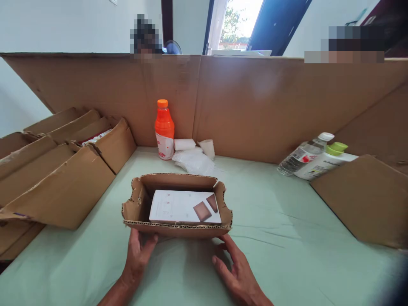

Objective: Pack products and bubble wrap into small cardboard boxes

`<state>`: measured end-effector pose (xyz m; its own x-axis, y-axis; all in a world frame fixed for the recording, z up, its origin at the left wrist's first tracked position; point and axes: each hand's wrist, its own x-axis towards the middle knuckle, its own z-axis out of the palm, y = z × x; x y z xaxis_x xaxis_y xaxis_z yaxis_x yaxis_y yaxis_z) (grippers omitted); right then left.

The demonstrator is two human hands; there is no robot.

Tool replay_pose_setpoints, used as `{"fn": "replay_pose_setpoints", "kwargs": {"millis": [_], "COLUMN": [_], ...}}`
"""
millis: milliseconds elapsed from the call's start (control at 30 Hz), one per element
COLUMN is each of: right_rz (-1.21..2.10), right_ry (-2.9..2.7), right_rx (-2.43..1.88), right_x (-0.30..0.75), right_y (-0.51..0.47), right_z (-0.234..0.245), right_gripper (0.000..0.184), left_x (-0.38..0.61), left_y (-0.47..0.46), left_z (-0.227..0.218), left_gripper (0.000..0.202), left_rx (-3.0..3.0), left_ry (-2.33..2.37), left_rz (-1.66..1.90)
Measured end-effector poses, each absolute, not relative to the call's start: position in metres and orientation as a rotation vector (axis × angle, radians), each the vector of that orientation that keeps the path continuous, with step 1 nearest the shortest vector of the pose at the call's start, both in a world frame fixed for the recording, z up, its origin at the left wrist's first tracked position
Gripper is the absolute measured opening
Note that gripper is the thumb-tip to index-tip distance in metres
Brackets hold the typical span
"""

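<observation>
A small open-topped cardboard box (pixel 183 231) with rough cut edges is in front of me. Inside it lies a white carton (pixel 174 207) printed with brown squares. My left hand (pixel 138 257) is at the box's near left corner, its thumb by the front wall and its other fingertips hidden behind the cardboard. At the near right corner, the fingers of my right hand (pixel 236 265) reach under the rim, while its thumb points inward, apart from the wall. The hands appear to hold the box between them. Whether its base rests on the cloth, I cannot tell.
Cardboard compartments (pixel 60 182) stand at left. Behind the box are an orange bottle (pixel 164 131) and white foam wrap (pixel 194 159). At right, a clear bottle (pixel 304 155) and a white bottle (pixel 318 168) lean near a cardboard flap (pixel 363 199). A tall cardboard wall (pixel 255 102) closes the back; two people are beyond.
</observation>
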<state>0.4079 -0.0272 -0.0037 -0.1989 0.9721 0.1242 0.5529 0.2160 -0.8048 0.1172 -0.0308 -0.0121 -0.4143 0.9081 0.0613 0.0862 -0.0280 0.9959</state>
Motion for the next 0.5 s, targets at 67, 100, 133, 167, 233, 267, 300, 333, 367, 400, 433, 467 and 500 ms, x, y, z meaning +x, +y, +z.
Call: {"fn": "replay_pose_setpoints", "kwargs": {"millis": [67,100,133,167,233,267,300,333,367,400,433,467,500], "right_rz": [0.860,0.876,0.880,0.867,0.780,0.724,0.665,0.604,0.539,0.470,0.396,0.316,0.237], "right_ry": [-1.919,-1.946,-1.956,-1.947,-1.888,-1.861,-1.851,-1.863,-1.893,-1.937,-1.989,-2.040,-2.091], "right_rx": [-1.344,-1.307,-1.285,-1.285,-1.327,-1.346,-1.349,-1.334,-1.305,-1.269,-1.236,-1.211,-1.197], "right_x": [0.414,0.417,0.422,0.426,0.436,0.439,0.441,0.441,0.439,0.434,0.427,0.417,0.406], "right_y": [-0.012,-0.001,0.011,0.025,0.055,0.070,0.086,0.103,0.119,0.137,0.154,0.172,0.191], "right_z": [0.006,0.012,0.016,0.020,0.025,0.027,0.029,0.032,0.035,0.039,0.044,0.050,0.055], "right_gripper": [0.048,0.042,0.037,0.034,0.030,0.029,0.028,0.028,0.027,0.027,0.028,0.028,0.029], "left_x": [0.115,0.115,0.114,0.115,0.117,0.118,0.120,0.122,0.124,0.125,0.126,0.126,0.127], "left_y": [-0.034,-0.035,-0.035,-0.035,-0.035,-0.035,-0.034,-0.034,-0.033,-0.033,-0.033,-0.032,-0.032], "left_z": [-0.014,-0.015,-0.016,-0.017,-0.018,-0.018,-0.018,-0.018,-0.017,-0.017,-0.016,-0.016,-0.016], "left_gripper": [0.069,0.069,0.068,0.068,0.068,0.069,0.070,0.072,0.074,0.075,0.077,0.078,0.079], "left_rx": [1.061,1.047,1.024,0.997,0.937,0.911,0.889,0.873,0.862,0.854,0.849,0.842,0.834], "left_ry": [1.578,1.585,1.595,1.606,1.632,1.645,1.653,1.656,1.653,1.643,1.630,1.620,1.614], "left_rz": [1.518,1.520,1.524,1.528,1.542,1.554,1.567,1.579,1.590,1.597,1.600,1.598,1.592]}}
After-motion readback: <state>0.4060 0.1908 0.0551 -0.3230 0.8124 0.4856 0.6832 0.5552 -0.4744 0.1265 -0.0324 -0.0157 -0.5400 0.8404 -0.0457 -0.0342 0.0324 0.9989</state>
